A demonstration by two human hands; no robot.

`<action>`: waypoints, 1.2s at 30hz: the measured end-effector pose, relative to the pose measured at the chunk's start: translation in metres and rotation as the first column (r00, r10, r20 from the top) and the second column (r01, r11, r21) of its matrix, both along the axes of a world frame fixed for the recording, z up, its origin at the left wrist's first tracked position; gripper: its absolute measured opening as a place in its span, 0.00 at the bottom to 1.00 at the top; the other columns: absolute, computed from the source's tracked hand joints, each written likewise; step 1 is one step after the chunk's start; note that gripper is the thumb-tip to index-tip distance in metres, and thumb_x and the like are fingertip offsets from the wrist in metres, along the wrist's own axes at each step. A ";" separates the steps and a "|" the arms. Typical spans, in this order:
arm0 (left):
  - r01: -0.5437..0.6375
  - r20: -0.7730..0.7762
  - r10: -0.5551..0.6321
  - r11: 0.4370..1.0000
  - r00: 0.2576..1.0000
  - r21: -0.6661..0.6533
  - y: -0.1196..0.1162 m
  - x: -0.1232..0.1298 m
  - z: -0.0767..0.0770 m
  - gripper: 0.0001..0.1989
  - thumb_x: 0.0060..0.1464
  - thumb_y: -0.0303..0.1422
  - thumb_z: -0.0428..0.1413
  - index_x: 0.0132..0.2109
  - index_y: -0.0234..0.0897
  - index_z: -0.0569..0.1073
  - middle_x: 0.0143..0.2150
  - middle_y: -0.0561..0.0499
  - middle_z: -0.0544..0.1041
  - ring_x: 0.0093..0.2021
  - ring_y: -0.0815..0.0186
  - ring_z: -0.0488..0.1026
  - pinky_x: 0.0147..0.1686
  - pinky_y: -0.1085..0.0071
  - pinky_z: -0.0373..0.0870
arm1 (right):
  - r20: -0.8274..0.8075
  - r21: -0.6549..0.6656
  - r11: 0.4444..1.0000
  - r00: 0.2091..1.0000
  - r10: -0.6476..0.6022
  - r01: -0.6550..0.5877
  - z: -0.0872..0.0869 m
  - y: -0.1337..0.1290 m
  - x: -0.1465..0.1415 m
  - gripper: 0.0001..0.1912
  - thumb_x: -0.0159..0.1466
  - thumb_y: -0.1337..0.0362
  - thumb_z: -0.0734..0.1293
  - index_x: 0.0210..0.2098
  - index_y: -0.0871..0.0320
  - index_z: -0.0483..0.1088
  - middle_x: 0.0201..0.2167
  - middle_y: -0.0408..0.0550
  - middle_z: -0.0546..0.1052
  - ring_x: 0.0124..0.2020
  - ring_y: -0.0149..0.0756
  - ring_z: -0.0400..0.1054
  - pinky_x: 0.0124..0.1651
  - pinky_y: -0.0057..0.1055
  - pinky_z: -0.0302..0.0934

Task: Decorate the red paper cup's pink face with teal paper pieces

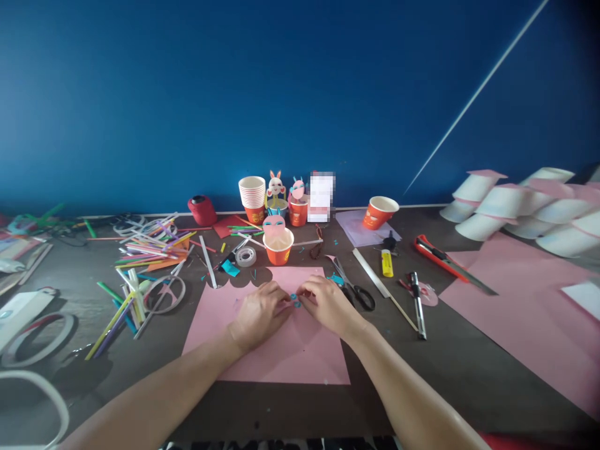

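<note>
Both hands meet over a pink paper sheet (281, 365) whose far left edge is cut in scallops. My left hand (262, 312) is closed, its fingertips pinched together low over the sheet. Facing it, my right hand (325, 303) is also pinched, its fingertips a short way from the left ones. Tiny blue paper bits (294, 297) show between the two hands. What either pinch holds is hidden by the fingers. Just beyond stands a red paper cup (279, 255) with a pink paper head (274, 226) at its rim. Black-handled scissors (360, 297) lie right of my right hand.
Left are colourful straws (152, 244) and tape rolls (171, 294). Stacked cups (252, 194) and a red thread spool (202, 211) stand at the back. Right are a yellow lighter (387, 264), a red utility knife (440, 257) with its blade out, and white cups (492, 209).
</note>
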State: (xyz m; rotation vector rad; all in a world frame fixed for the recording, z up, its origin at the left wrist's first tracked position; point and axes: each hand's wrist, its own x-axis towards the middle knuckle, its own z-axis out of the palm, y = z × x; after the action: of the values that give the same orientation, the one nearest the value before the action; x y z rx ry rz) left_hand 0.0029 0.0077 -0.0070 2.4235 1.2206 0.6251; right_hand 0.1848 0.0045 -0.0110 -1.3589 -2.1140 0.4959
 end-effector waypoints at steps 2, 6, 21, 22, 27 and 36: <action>-0.028 0.139 0.033 0.999 0.990 -0.039 0.005 -0.001 0.001 0.08 0.53 0.35 0.50 0.33 0.36 0.70 0.31 0.51 0.69 0.33 0.68 0.66 0.33 0.72 0.62 | -0.087 -0.022 0.999 0.995 -0.052 0.050 0.000 0.002 0.003 0.05 0.57 0.69 0.62 0.31 0.58 0.71 0.30 0.47 0.73 0.33 0.34 0.67 0.36 0.29 0.59; -0.144 0.443 0.216 0.971 0.870 -0.191 0.023 -0.009 -0.001 0.08 0.52 0.35 0.51 0.35 0.35 0.69 0.31 0.51 0.69 0.29 0.70 0.66 0.28 0.74 0.62 | -0.323 -0.093 0.977 0.922 -0.213 0.193 -0.002 0.009 0.008 0.10 0.59 0.64 0.60 0.36 0.58 0.72 0.35 0.49 0.75 0.37 0.36 0.68 0.39 0.31 0.61; -0.160 0.554 0.401 0.888 0.730 -0.431 0.072 -0.004 0.005 0.45 0.33 0.34 0.63 0.58 0.36 0.50 0.52 0.41 0.63 0.51 0.57 0.63 0.43 0.64 0.65 | -0.627 -0.527 0.833 0.584 -0.516 0.171 0.018 0.067 -0.015 0.15 0.55 0.66 0.61 0.42 0.63 0.69 0.33 0.51 0.75 0.21 0.29 0.69 0.18 0.21 0.58; -0.168 0.551 0.385 0.900 0.740 -0.403 0.078 -0.003 0.003 0.48 0.32 0.34 0.64 0.59 0.36 0.48 0.51 0.41 0.64 0.50 0.57 0.63 0.44 0.63 0.65 | -0.640 -0.515 0.838 0.569 -0.517 0.181 0.016 0.070 -0.016 0.14 0.55 0.66 0.61 0.41 0.63 0.69 0.33 0.51 0.75 0.20 0.29 0.68 0.17 0.21 0.57; -0.132 0.625 0.302 0.944 0.720 -0.304 0.099 0.007 -0.005 0.47 0.32 0.31 0.64 0.58 0.36 0.50 0.49 0.42 0.67 0.48 0.59 0.66 0.46 0.63 0.63 | -0.676 -0.452 0.869 0.559 -0.481 0.202 0.013 0.078 -0.023 0.15 0.56 0.61 0.61 0.39 0.62 0.70 0.31 0.50 0.75 0.16 0.28 0.65 0.14 0.21 0.55; -0.017 0.618 0.192 0.961 0.762 -0.277 0.094 0.008 0.008 0.32 0.35 0.26 0.61 0.51 0.33 0.61 0.46 0.45 0.70 0.47 0.58 0.68 0.47 0.61 0.63 | -0.651 -0.228 0.946 0.687 -0.323 0.229 0.021 0.068 -0.013 0.15 0.57 0.55 0.61 0.32 0.60 0.72 0.25 0.48 0.75 0.20 0.33 0.66 0.20 0.25 0.60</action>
State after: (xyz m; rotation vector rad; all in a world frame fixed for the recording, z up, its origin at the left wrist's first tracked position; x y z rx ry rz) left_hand 0.0108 0.1013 0.0010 1.6976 1.0509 1.1370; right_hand 0.1722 0.0730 0.0098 -1.2688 -1.2593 0.8626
